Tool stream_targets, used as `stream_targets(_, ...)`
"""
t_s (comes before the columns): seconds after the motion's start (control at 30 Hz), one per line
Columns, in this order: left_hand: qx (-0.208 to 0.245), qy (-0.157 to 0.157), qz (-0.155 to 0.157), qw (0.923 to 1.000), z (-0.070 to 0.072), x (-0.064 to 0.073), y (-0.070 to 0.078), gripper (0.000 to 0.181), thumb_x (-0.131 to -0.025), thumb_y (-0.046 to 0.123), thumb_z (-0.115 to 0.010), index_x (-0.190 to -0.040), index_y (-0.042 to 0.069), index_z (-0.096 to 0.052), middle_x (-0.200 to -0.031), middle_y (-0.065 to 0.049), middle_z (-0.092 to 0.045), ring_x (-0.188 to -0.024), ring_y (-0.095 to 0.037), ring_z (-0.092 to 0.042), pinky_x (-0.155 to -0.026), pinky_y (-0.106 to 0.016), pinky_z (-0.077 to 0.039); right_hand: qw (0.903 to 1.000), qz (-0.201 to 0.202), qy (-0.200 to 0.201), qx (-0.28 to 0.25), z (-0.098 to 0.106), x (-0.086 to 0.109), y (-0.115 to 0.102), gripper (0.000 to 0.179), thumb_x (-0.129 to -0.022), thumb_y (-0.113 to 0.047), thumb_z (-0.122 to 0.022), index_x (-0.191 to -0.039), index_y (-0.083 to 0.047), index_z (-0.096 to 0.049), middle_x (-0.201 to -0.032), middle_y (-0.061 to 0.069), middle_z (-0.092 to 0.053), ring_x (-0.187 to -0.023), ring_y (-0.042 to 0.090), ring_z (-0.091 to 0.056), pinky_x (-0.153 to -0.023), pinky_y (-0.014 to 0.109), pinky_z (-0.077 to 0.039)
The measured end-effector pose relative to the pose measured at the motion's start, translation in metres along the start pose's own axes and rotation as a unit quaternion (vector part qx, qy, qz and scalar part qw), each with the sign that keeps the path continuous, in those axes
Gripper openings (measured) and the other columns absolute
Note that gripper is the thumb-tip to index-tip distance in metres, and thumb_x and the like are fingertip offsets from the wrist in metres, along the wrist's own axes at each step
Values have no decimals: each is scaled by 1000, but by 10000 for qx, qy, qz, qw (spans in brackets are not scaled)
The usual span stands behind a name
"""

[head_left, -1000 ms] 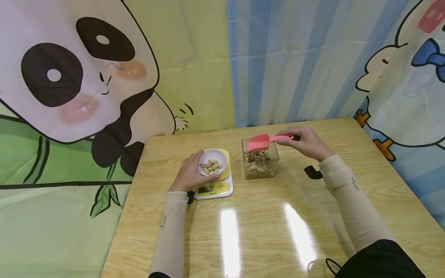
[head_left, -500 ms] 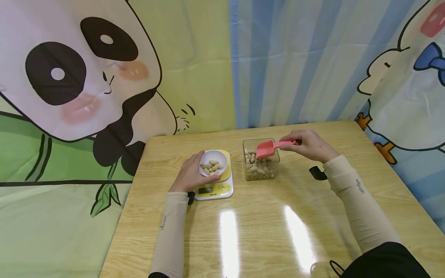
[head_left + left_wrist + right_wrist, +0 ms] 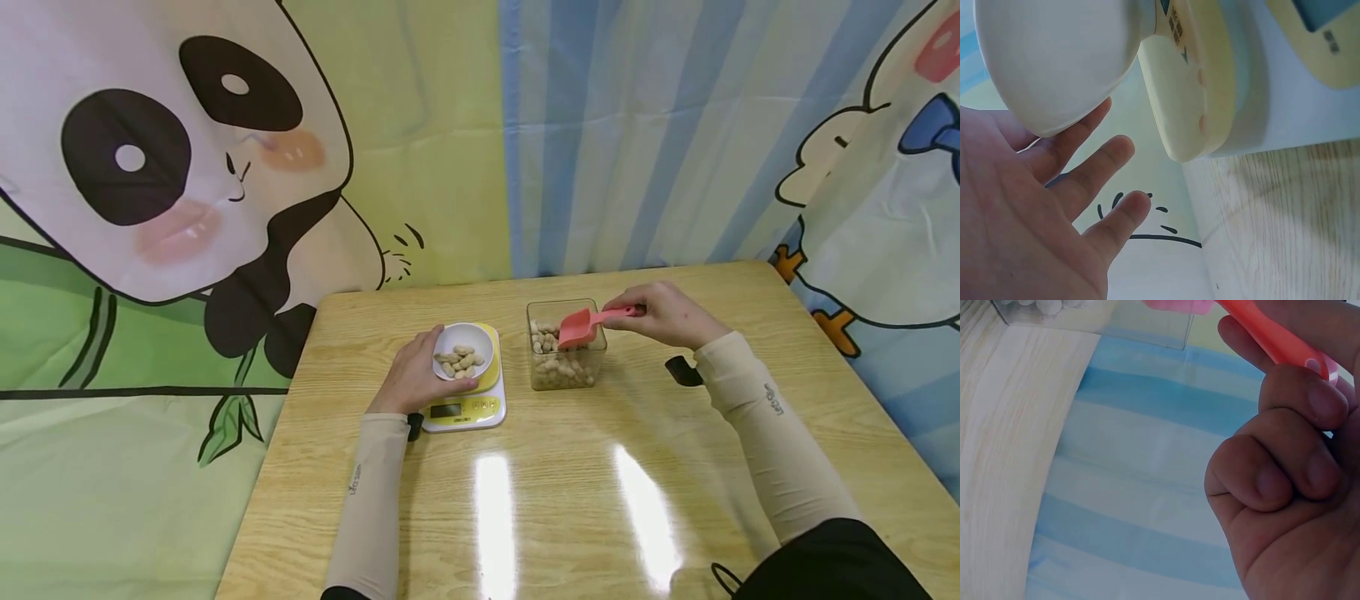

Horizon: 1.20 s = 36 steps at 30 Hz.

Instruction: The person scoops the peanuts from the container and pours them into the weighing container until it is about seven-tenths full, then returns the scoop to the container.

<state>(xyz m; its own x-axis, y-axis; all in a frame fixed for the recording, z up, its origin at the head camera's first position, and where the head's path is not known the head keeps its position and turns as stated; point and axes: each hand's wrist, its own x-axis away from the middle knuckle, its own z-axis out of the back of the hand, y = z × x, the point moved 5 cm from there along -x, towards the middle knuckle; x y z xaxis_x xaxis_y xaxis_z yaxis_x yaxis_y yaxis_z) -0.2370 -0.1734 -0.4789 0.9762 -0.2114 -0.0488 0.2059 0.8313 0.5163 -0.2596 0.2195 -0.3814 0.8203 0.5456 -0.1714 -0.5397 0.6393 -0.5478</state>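
A white bowl (image 3: 467, 333) with several peanuts (image 3: 460, 362) in it stands on a yellow-and-white kitchen scale (image 3: 487, 407). My left hand (image 3: 411, 373) holds the bowl from its left side, thumb at the front and index finger toward the back. In the left wrist view, one finger touches the bowl's wall (image 3: 1054, 62) while the other fingers spread below it. My right hand (image 3: 663, 315) pinches the handle of a pink scoop (image 3: 577, 329), with the lower fingers curled in. The scoop's blade sits inside the mouth of a clear square container (image 3: 564, 301) of peanuts, its tip partly hidden by the wall.
The container stands to the right of the scale on a wooden table (image 3: 562, 483). A curtain (image 3: 435, 167) with cartoon animals hangs behind the table's back edge. Black wrist mounts (image 3: 684, 372) show beside both wrists.
My right hand has brought the scoop down and to the right, from above the container's rim into its mouth. The left hand stays at the bowl. The head view has shifted slightly.
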Motion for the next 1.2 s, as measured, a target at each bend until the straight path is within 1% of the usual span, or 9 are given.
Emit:
stream_targets(0.13, -114, -30, -58, 9999, 2, 1, 2, 132, -61, 88, -72, -161, 15, -27, -152, -13, -44, -137, -37, -42, -112, -58, -35, 9999, 78, -68, 55, 0, -1, -1, 27, -95, -30, -74, -111, -10, -79, -97, 4, -75, -58, 13, -54, -51, 28, -46)
stream_targets(0.23, -221, -45, -106, 9997, 5, 0, 4, 135, -61, 88, -71, -162, 14, -24, -155, -14, -41, -140, -38, -38, -116, -56, -29, 9999, 11, -140, 13, 0, -2, 0, 27, -94, -30, -75, -112, -9, -79, -99, 5, -75, -58, 13, -54, -51, 28, -46)
stream_targets(0.33, -277, 3, -194, 9994, 10, -1, 7, 136, -60, 89, -70, -163, 13, -22, -158, -13, -38, -142, -37, -36, -118, -55, -26, 9998, -50, -206, -42, -1, -3, 1, 27, -94, -29, -74, -112, -9, -79, -98, 5, -75, -56, 14, -53, -49, 28, -45)
stream_targets(0.4, -350, 72, -319, 9989, 14, -3, 13, 135, -61, 89, -70, -163, 14, -22, -157, -12, -39, -142, -36, -36, -118, -54, -27, 9997, -69, -223, -22, -1, -4, 1, 27, -95, -30, -74, -112, -10, -79, -97, 4, -75, -55, 13, -53, -49, 28, -45)
stream_targets(0.53, -489, 151, -558, 9971, 23, -10, 30, 133, -62, 91, -67, -162, 17, -23, -157, -9, -40, -144, -33, -36, -118, -52, -27, 9997, -76, -233, 59, 0, -5, 2, 24, -94, -30, -74, -111, -13, -79, -96, 1, -75, -55, 13, -53, -51, 29, -46)
stream_targets(0.7, -573, -72, -880, 9944, 27, -22, 60, 132, -64, 93, -62, -163, 17, -21, -161, -7, -35, -149, -27, -28, -123, -48, -18, 9995, -77, -284, 77, 1, -6, 0, 22, -93, -28, -76, -111, -15, -79, -97, -1, -74, -58, 13, -55, -52, 30, -48)
stream_targets(0.97, -906, -504, -1291, 9862, 10, -41, 101, 131, -66, 93, -59, -164, 16, -19, -163, -8, -33, -150, -24, -27, -124, -45, -14, 9993, -41, -353, 115, 0, -7, -1, 24, -93, -32, -75, -110, -15, -79, -95, -2, -73, -58, 13, -55, -52, 29, -47)
stream_targets(1.1, -963, -665, -1429, 9828, -3, -48, 116, 130, -66, 93, -60, -164, 16, -20, -163, -8, -32, -150, -25, -27, -124, -47, -15, 9990, -93, -408, 162, 1, -7, -1, 23, -93, -31, -76, -109, -16, -80, -94, -3, -73, -57, 13, -54, -52, 29, -47)
stream_targets(1.2, -1024, -841, -1461, 9803, -14, -52, 122, 130, -66, 93, -59, -164, 18, -18, -165, -6, -29, -151, -25, -26, -124, -47, -15, 9984, -83, -514, 239, 1, -8, -2, 23, -93, -30, -75, -109, -14, -79, -94, -2, -72, -57, 13, -53, -52, 29, -47)
